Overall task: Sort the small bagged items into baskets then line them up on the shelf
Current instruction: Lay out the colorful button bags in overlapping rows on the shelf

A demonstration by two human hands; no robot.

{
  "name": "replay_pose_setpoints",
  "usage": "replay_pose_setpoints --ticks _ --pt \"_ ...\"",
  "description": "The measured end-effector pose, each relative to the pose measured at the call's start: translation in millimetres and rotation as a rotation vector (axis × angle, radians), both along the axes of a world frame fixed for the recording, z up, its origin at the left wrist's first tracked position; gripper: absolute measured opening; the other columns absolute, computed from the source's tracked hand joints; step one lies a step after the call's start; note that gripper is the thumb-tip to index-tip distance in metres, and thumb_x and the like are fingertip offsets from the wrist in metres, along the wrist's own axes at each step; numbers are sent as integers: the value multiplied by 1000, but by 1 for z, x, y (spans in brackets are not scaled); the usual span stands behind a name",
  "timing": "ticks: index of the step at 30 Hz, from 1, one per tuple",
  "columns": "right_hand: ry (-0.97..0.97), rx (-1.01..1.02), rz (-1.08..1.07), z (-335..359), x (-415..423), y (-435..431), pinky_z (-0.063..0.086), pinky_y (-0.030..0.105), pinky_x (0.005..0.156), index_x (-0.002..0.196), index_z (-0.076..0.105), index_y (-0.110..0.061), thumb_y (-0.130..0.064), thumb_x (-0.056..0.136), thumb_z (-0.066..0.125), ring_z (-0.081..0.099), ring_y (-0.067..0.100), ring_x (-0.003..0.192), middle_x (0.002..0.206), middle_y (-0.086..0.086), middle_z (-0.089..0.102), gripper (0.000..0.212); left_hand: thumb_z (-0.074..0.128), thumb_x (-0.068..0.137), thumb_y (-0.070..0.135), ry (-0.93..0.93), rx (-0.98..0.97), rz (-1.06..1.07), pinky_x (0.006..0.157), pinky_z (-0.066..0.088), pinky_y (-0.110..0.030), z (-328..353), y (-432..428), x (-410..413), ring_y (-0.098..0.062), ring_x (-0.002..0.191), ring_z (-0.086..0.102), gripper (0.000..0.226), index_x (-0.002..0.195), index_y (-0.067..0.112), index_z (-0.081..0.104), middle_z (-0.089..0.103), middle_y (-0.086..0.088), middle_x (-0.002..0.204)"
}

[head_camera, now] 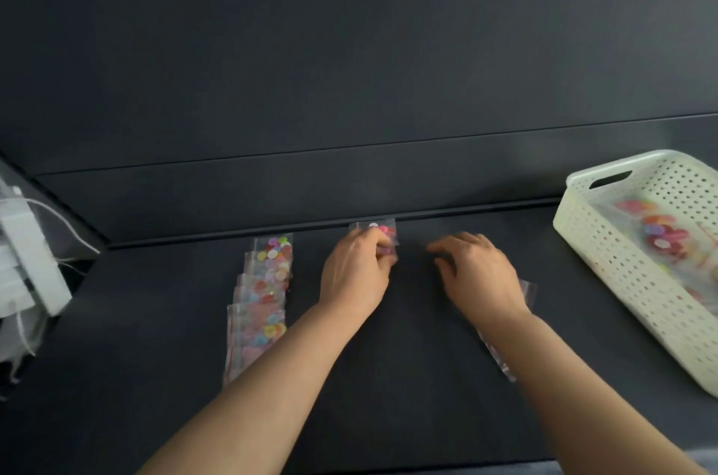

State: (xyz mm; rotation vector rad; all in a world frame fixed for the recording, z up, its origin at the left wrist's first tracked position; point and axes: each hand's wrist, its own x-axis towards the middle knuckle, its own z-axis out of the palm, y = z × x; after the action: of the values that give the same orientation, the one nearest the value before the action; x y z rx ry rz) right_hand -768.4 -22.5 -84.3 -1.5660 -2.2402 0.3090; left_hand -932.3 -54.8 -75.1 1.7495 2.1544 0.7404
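Seen from the head camera, the left hand (355,274) reaches to the far edge of the dark matte tabletop (388,408). Its fingers are curled round a small clear plastic bag of pink and white buttons (375,230), which lies against the raised strip at the back of the table. The right hand (480,274) is near it, palm down, fingers bent with their tips at the surface; motion blur hides whether they pinch anything. Partly covered by the right wrist and forearm lie more clear bags (529,290). Left of the left hand, an overlapping column of clear bags filled with multicoloured buttons (266,300) runs from the back strip toward the person. At the right edge sits a cream perforated plastic basket (606,237) with a handle slot in its end wall, holding several blurred button bags (660,232). At the far left stands a white blocky object with loose white strings (27,253), too blurred to identify.
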Motion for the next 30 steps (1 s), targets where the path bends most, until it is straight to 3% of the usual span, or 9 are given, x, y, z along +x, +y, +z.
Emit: replay_pose_setpoints --ticks 3,6,13,16,20,21,23,26,30 --pt "-27 6 -140 4 38 -12 43 34 76 113 67 -23 -11 87 56 55 25 104 109 -1 66 31 65 91 29 -41 -64 -74 80 48 -27 5 1 24 -11 98 63 19 109 22 66 71 9 101" --pt "-77 -52 -240 4 67 -22 40 32 73 120 60 -25 -12 88 53 51 23 107 110 0 60 35 64 92 34 -15 -134 -145 85 51 -31 6 5 55 -14 102 62 26 115 23 65 70 7 106" --pt "-13 -134 -262 -1 93 -18 46 38 84 124 51 -22 -36 92 55 49 22 114 117 1 54 35 55 98 31 101 -155 -330 94 45 -37 1 22 104 -19 121 46 32 130 31 56 53 2 127" --pt "29 -142 -250 -1 96 -13 45 38 84 125 52 -20 -34 93 53 51 23 114 119 3 55 34 55 97 34 172 -170 -385 91 42 -34 3 27 112 -18 119 44 26 122 30 61 53 2 122" --pt "54 -141 -227 3 98 -12 47 36 84 127 50 -20 -23 94 50 53 22 113 120 2 55 33 59 94 37 229 -180 -192 83 47 -36 7 28 105 -20 107 54 16 102 23 63 61 2 111" --pt "70 -147 -223 3 98 -12 47 36 85 127 50 -21 -22 94 50 53 21 113 120 1 56 34 59 94 35 156 -182 -121 79 49 -36 7 27 102 -19 101 58 14 98 22 62 63 3 106" --pt "148 -172 -211 4 94 -13 48 34 86 127 52 -20 -24 93 54 56 19 109 118 0 59 35 61 94 32 -176 -158 26 73 50 -32 7 25 97 -16 92 61 12 94 20 62 66 5 96" --pt "373 -319 -125 11 79 -11 47 24 83 126 55 -18 -33 91 61 61 11 100 113 -4 64 38 63 93 28 -662 -115 134 77 50 -28 16 16 96 -15 95 62 10 97 18 62 67 3 98" --pt "568 -443 -56 22 62 -11 52 24 75 99 63 -21 -27 89 64 66 8 83 92 -8 69 12 65 92 30 -788 -151 96 73 48 -25 26 2 91 -10 96 60 18 106 19 61 65 4 103"
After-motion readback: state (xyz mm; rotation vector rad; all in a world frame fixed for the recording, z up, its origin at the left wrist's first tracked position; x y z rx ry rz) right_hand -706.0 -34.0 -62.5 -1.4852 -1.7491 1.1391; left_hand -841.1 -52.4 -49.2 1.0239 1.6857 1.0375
